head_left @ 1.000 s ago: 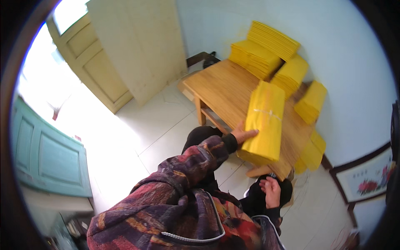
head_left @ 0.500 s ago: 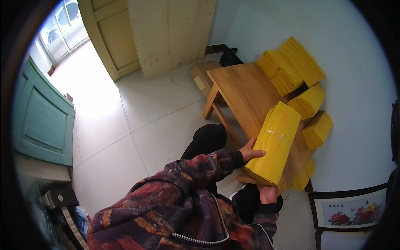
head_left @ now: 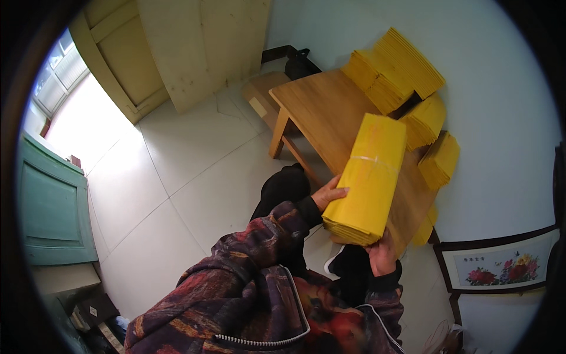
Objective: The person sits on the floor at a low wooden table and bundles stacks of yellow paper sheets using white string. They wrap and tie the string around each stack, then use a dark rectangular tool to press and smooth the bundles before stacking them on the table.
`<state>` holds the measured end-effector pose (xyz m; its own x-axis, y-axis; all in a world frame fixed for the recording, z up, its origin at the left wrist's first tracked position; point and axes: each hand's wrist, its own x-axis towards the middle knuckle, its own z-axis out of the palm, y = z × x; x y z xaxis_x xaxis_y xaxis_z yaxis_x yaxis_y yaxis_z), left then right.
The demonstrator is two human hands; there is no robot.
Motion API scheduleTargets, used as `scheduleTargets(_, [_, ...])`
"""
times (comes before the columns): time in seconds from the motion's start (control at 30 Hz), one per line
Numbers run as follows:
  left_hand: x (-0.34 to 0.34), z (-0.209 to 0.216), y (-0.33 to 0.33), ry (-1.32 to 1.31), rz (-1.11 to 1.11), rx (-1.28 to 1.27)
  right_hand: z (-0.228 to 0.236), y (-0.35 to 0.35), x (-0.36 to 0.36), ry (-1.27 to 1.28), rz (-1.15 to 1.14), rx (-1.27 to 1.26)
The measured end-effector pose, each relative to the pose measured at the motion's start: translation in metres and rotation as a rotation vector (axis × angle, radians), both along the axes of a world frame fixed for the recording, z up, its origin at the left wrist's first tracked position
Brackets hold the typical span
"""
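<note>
A thick bundle of yellow paper sheets [head_left: 367,183], bound across its middle by a thin whitish band, is between my hands above the near part of a wooden table [head_left: 318,109]. My left hand [head_left: 330,193] grips its left edge, thumb on top and the other fingers mostly hidden beneath. At the bundle's near right corner, my right hand [head_left: 383,258] holds it from below, its fingertips hidden under the paper. Stacked yellow paper [head_left: 377,76] stands at the table's far end, and more yellow bundles [head_left: 425,121] lie along the wall side.
A cardboard box [head_left: 259,97] and a black bag [head_left: 300,64] sit beyond the table's far left corner. Pale boards [head_left: 206,53] lean at the back. A green door [head_left: 53,206] stands at left, and a framed flower picture [head_left: 501,262] is at lower right.
The bundle has swung more upright in view and its near end edges now show. Both hands keep hold of it. The whole view has shifted, with the room sliding left and up.
</note>
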<state>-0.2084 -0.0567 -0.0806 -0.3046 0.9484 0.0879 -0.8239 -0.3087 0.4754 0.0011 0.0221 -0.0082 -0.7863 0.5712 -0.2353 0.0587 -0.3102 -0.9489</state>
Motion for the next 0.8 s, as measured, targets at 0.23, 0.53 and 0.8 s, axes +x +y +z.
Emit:
scheduleTargets(0.23, [-0.054,0.020,-0.057,-0.090,0.203,0.103,0.014,0.013,-0.027,-0.014,0.074,0.037])
scheduleTargets(0.53, [-0.186,-0.056,-0.239,0.188,0.530,-0.354,-0.011,0.093,-0.024,-0.420,-0.056,0.766])
scheduleTargets(0.8, [-0.181,-0.215,-0.268,0.128,0.708,-0.581,-0.038,0.128,-0.061,-0.607,0.055,1.175])
